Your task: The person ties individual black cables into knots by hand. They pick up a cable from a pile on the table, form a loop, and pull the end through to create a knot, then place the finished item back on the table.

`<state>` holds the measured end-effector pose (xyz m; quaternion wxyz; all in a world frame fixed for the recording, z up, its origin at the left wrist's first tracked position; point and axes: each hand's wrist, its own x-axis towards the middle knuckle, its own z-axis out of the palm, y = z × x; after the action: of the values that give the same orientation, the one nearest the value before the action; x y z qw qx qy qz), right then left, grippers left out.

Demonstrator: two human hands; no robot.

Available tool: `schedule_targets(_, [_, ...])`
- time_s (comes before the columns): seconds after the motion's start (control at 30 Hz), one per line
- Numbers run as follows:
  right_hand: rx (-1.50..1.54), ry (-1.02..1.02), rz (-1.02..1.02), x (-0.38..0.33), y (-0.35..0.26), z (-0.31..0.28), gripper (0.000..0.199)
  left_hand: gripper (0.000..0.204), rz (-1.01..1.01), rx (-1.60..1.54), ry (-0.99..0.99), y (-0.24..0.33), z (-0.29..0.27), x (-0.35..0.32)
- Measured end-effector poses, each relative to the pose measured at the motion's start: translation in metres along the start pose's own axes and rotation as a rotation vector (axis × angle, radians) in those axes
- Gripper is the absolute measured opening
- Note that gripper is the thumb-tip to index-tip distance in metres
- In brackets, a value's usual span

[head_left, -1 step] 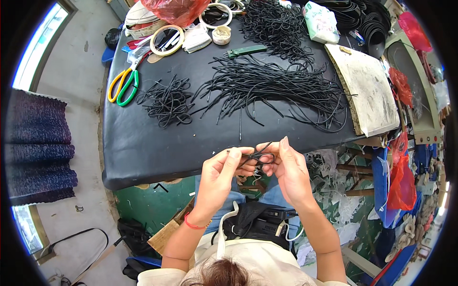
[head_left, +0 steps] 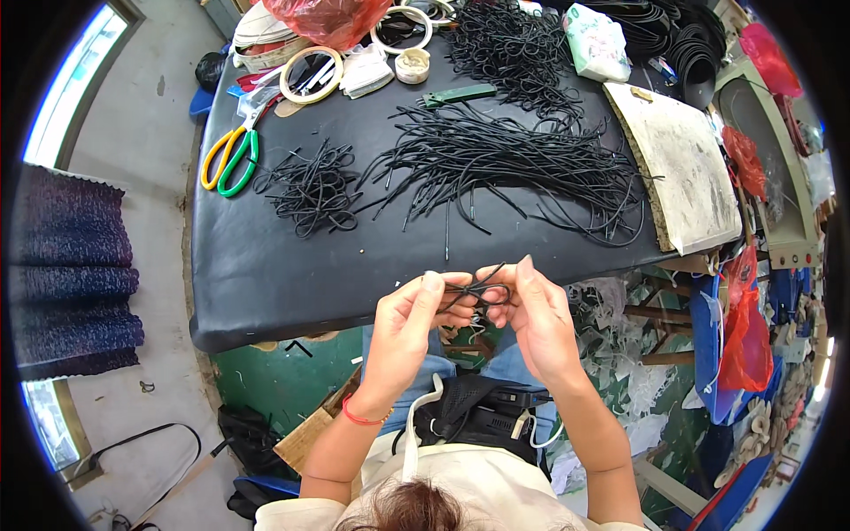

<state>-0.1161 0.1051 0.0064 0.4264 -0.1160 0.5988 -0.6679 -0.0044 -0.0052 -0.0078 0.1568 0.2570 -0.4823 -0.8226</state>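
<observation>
And there was the black cord [head_left: 478,291], looped and crossed over itself, strung between two hands just off the near edge of the table [head_left: 266,279]! The left hand [head_left: 400,320] was pinched on one side, thumb against fingers; the right hand [head_left: 542,326] held the loop opposite with curled fingers, its thumb standing upright, and how firmly it squeezed, nobody could tell.

The danger sat right there in the fingertips: a thin, springy-looking cord could well have popped a loop loose had either pinch slackened, and an uneven pull could have dragged the crossing askew or jammed it tight. A drop from that spot would likely have missed the table and ended in the lap below.

Beyond the grip lay the long cord bundle [head_left: 518,164], its stray ends pointing back toward the hands, ready to snag if the cord brushed them. Ahead and left, the small cord pile [head_left: 314,190] lay beside the scissors [head_left: 237,164].

Hard to read, though! Black strands merged at the crossing, the left fingers hid part of the cord, and its ends couldn't be traced. Far ahead, the red bag [head_left: 328,19] was cut off by the frame.
</observation>
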Motion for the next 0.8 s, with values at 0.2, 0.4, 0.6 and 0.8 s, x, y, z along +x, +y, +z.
schedule_targets(0.2, [0.025,-0.009,-0.013,-0.001,0.004,-0.001,0.033,0.056,-0.052,-0.218,-0.023,-0.002,-0.003,-0.002])
schedule_targets(0.4, [0.064,-0.007,-0.037,-0.001,0.009,0.003,0.020,0.027,-0.019,-0.319,0.021,-0.003,0.002,-0.006])
schedule_targets(0.6, [-0.053,-0.003,-0.140,-0.006,0.008,0.009,0.017,0.020,0.026,-0.230,0.114,0.003,0.003,0.002])
schedule_targets(0.8, [-0.156,-0.182,-0.250,0.008,-0.008,0.020,0.017,0.015,0.029,-0.045,-0.106,0.008,-0.005,-0.002])
